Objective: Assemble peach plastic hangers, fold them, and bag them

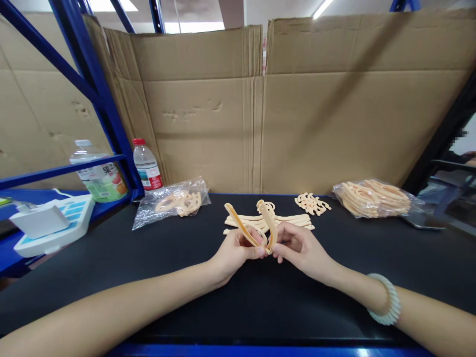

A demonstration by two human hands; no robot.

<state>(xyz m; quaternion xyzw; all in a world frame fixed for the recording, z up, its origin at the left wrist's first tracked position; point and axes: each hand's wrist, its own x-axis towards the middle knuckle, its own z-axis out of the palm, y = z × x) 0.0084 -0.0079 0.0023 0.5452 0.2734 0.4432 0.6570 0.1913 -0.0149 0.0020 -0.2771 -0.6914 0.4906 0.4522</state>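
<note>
Both grips pinch one strip pair (256, 228): left hand (234, 250) takes the left-leaning strip, right hand (299, 248) the upright one, joined between them

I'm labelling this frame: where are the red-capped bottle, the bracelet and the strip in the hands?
Red-capped bottle (147, 170): head view, on its label.
Bracelet (389, 299): head view, on the beads at the wrist.
Strip (241, 226): head view, on its left arm.

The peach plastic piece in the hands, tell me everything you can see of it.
The peach plastic piece is a thin, flat, bendy-looking strip folded into a V. One arm slants up to the left, the other rises nearly upright and ends in a small curl. The left hand and right hand pinch it at the fold, above the black table, in front of a pile of similar strips.
</note>
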